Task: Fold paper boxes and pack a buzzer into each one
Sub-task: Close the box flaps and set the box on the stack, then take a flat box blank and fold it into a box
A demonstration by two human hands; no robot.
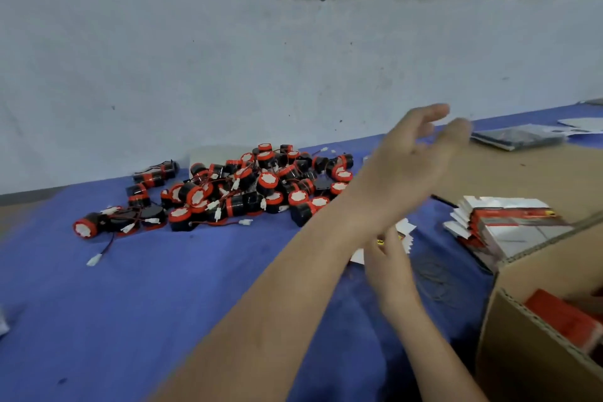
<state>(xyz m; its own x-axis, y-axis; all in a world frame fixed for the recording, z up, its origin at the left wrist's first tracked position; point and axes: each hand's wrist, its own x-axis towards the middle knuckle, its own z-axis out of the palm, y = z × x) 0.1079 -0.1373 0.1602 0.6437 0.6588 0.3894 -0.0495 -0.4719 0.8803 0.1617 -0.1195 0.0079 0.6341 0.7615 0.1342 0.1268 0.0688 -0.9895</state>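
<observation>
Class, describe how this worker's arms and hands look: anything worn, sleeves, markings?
Both forearms are bare to the frame's edge: no sleeves, gloves, watch or band. The left hand shows no ring, though its fingertips are motion-blurred. The right hand is ungloved too, partly hidden behind the left wrist. No markings visible.

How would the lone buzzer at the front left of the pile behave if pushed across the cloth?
The buzzer lies on its round side, so it would probably roll. The thin wire and white plug near it look floppy and would likely trail or snag.
</observation>
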